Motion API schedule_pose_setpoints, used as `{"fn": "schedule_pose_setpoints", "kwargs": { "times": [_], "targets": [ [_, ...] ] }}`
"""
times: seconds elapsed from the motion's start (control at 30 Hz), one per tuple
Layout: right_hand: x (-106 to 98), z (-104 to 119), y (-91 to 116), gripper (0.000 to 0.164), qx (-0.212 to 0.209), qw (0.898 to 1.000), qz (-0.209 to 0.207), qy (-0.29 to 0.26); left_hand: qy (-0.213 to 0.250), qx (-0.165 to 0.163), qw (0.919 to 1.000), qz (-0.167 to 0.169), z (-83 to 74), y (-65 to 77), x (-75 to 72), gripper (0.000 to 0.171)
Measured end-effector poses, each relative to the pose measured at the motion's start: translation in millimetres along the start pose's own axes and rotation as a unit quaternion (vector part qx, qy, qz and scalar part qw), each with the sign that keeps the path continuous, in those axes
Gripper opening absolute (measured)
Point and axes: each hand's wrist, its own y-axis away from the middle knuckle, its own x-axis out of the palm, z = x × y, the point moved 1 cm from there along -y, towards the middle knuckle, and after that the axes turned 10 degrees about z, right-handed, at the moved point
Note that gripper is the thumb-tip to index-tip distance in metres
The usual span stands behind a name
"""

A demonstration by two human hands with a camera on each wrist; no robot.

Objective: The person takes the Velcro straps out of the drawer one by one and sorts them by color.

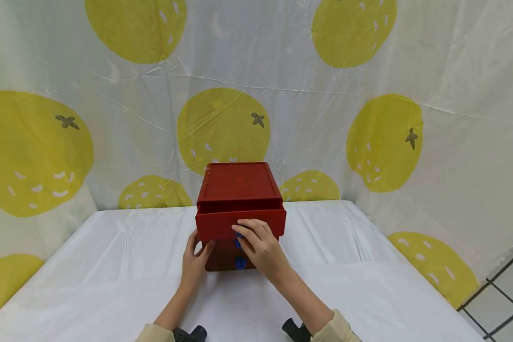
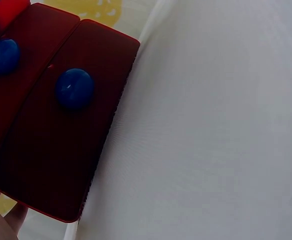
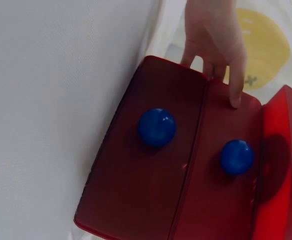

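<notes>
A small red drawer cabinet (image 1: 238, 182) stands on the table in the head view, its top drawer (image 1: 213, 227) pulled partly out. My right hand (image 1: 268, 254) is at the front of that drawer, fingers pinching its blue knob (image 1: 239, 234). My left hand (image 1: 192, 267) grips the cabinet's left side. The right wrist view shows the left thumb (image 3: 235, 97) on the front face, with the other fingers round the side. Below the top drawer, the middle drawer's blue knob (image 3: 237, 157) and the bottom drawer's blue knob (image 3: 156, 127) show; both drawers are closed.
White cloth (image 1: 124, 266) covers the table. Behind it hangs a pale curtain (image 1: 299, 118) printed with yellow fruit. A black wire grid (image 1: 502, 289) is at the lower right. Dark wrist-worn devices (image 1: 191, 334) sit near both sleeves.
</notes>
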Motion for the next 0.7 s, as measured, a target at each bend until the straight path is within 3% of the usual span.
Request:
{"fn": "schedule_pose_setpoints", "kwargs": {
  "times": [0.13,0.33,0.7],
  "targets": [
    [-1.8,1.7,0.6,0.042,-0.005,1.0,0.0,0.002,0.001,0.007,1.0,0.001,0.1,0.0,-0.5,0.054],
    [-4.0,4.0,2.1,0.025,-0.008,1.0,0.001,0.007,0.008,0.007,0.9999,-0.003,0.5,0.2,-0.8,0.052],
    [-8.1,9.3,4.8,0.023,-0.016,1.0,-0.005,-0.005,0.001,0.027,0.9996,0.005,1.6,0.6,-1.9,0.052]
  ]
}}
